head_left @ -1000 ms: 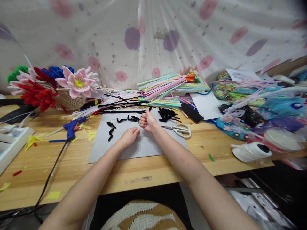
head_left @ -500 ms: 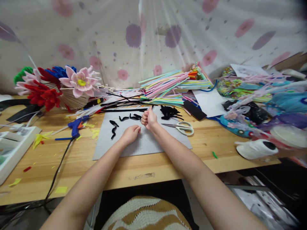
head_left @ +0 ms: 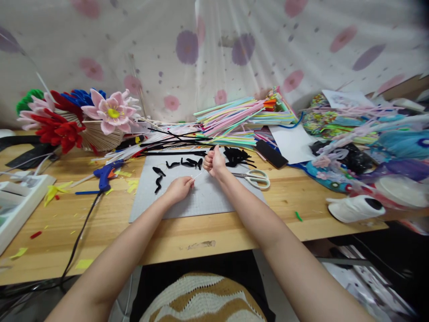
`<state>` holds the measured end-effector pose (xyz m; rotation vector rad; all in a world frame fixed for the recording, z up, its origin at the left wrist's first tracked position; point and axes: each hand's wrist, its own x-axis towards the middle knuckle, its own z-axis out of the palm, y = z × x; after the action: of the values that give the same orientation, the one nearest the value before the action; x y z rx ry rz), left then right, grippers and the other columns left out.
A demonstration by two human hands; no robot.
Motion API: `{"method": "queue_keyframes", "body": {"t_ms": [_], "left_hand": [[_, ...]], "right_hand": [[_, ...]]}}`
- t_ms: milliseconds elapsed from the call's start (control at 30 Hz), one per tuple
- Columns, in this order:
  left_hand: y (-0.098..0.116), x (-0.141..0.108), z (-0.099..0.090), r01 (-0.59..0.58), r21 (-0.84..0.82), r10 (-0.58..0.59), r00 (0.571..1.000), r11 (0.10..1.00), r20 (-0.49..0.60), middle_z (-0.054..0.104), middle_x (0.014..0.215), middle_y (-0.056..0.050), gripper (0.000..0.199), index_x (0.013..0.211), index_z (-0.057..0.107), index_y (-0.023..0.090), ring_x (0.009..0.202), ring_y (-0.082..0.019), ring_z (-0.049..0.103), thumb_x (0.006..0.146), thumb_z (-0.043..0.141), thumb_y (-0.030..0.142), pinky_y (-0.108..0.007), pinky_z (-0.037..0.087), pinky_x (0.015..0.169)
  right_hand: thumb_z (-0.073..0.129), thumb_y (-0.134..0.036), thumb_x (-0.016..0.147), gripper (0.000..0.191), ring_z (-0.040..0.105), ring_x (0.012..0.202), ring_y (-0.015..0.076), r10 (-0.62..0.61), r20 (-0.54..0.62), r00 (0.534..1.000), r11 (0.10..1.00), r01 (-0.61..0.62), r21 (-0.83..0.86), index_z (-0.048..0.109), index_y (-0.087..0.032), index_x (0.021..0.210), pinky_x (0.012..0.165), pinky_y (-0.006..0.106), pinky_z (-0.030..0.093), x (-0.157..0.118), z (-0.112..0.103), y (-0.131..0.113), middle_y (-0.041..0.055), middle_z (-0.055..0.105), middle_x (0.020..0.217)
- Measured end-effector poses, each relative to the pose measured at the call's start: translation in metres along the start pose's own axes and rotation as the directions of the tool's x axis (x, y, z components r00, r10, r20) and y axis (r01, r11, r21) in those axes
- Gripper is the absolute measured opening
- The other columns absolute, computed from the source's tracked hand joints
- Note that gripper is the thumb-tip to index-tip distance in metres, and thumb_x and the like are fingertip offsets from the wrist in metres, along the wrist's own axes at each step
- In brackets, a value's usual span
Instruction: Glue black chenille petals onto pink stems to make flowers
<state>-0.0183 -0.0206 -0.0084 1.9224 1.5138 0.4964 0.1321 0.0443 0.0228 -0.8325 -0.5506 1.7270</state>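
My left hand [head_left: 180,188] is closed in a pinch over the grey mat [head_left: 197,203]. A thin white thread [head_left: 199,174] runs from its fingertips up to my right hand [head_left: 215,163]. The right hand is curled in a fist with the thumb up, and its fingers hide the thread's other end. Short bent pieces of black pipe cleaner [head_left: 173,164] lie on the mat beyond and left of my hands. Close to the right hand are a black fuzzy bundle [head_left: 236,156] and white-handled scissors [head_left: 258,179], partly covered by my wrist.
A blue glue gun [head_left: 105,175] with a cord lies left of the mat. Fuzzy flowers [head_left: 112,112] stand behind it. Coloured pipe cleaners [head_left: 231,117] are piled at the back. A dark phone [head_left: 271,154] and a white thread spool [head_left: 355,208] are on the right.
My right hand has shifted slightly right, away from the left hand. The white thread now shows stretched between them.
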Motion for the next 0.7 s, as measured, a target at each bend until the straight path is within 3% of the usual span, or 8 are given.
{"method": "queue_keyframes", "body": {"t_ms": [200, 367, 467, 533, 600, 700], "left_hand": [[-0.004, -0.005, 0.001, -0.031, 0.004, 0.030, 0.999, 1.000, 0.013, 0.056, 0.061, -0.001, 0.030, 0.061, 0.050, 0.019, 0.063, -0.016, 0.049, 0.082, 0.034, 0.034, -0.028, 0.034, 0.062], [-0.006, -0.014, -0.008, -0.033, 0.054, 0.032, 0.999, 0.998, 0.030, 0.064, 0.080, -0.004, 0.033, 0.073, 0.059, 0.020, 0.078, -0.018, 0.055, 0.083, 0.031, 0.034, -0.029, 0.037, 0.071], [0.003, -0.012, -0.015, -0.008, 0.084, 0.007, 1.000, 0.996, 0.011, 0.065, 0.088, -0.004, 0.033, 0.080, 0.062, 0.021, 0.083, -0.020, 0.055, 0.082, 0.035, 0.039, -0.030, 0.038, 0.073], [0.014, -0.006, -0.015, -0.039, -0.024, 0.038, 0.999, 0.999, -0.035, 0.063, 0.082, -0.005, 0.034, 0.080, 0.062, 0.019, 0.080, -0.019, 0.054, 0.082, 0.036, 0.040, -0.029, 0.038, 0.071], [0.026, 0.001, -0.012, 0.015, -0.261, -0.021, 1.000, 0.965, -0.020, 0.055, 0.064, -0.002, 0.033, 0.078, 0.059, 0.017, 0.062, -0.015, 0.051, 0.083, 0.033, 0.038, -0.027, 0.038, 0.062], [0.039, 0.009, -0.003, 0.117, -0.609, -0.120, 0.992, 0.785, 0.036, 0.040, 0.054, 0.003, 0.028, 0.072, 0.052, 0.016, 0.044, -0.008, 0.035, 0.081, 0.037, 0.038, -0.022, 0.028, 0.044]], "right_hand": [[0.019, -0.063, 0.085, 0.052, 0.007, 0.031, 0.0046, 0.001, -0.019, 1.000, 0.999, 0.000, 0.042, 0.014, -0.021, 0.055, 0.031, 0.018, 0.005, 0.004, -0.008, -0.008, -0.0091, 0.013, 0.035], [0.013, -0.057, 0.088, 0.049, 0.007, 0.031, 0.0055, 0.022, -0.037, 0.999, 0.989, -0.016, 0.150, 0.012, -0.020, 0.055, 0.031, 0.019, 0.006, 0.007, -0.013, -0.024, -0.0086, 0.011, 0.037], [0.015, -0.057, 0.088, 0.050, 0.006, 0.032, 0.0055, 0.014, 0.022, 1.000, 0.990, -0.017, 0.139, 0.011, -0.020, 0.055, 0.031, 0.019, 0.006, 0.006, -0.011, -0.030, -0.0084, 0.010, 0.038], [0.017, -0.058, 0.088, 0.050, 0.006, 0.033, 0.0054, 0.040, 0.092, 0.995, 0.993, -0.049, 0.109, 0.011, -0.020, 0.055, 0.031, 0.018, 0.007, 0.003, -0.006, -0.029, -0.0084, 0.010, 0.038], [0.019, -0.059, 0.087, 0.051, 0.006, 0.033, 0.0052, 0.066, 0.162, 0.985, 0.993, -0.080, 0.085, 0.011, -0.020, 0.054, 0.031, 0.018, 0.008, -0.001, 0.001, -0.024, -0.0084, 0.010, 0.038], [0.019, -0.060, 0.086, 0.053, 0.007, 0.033, 0.0048, 0.073, 0.220, 0.973, 0.992, -0.093, 0.080, 0.011, -0.020, 0.053, 0.032, 0.017, 0.008, -0.006, 0.010, -0.017, -0.0082, 0.010, 0.038]]}}
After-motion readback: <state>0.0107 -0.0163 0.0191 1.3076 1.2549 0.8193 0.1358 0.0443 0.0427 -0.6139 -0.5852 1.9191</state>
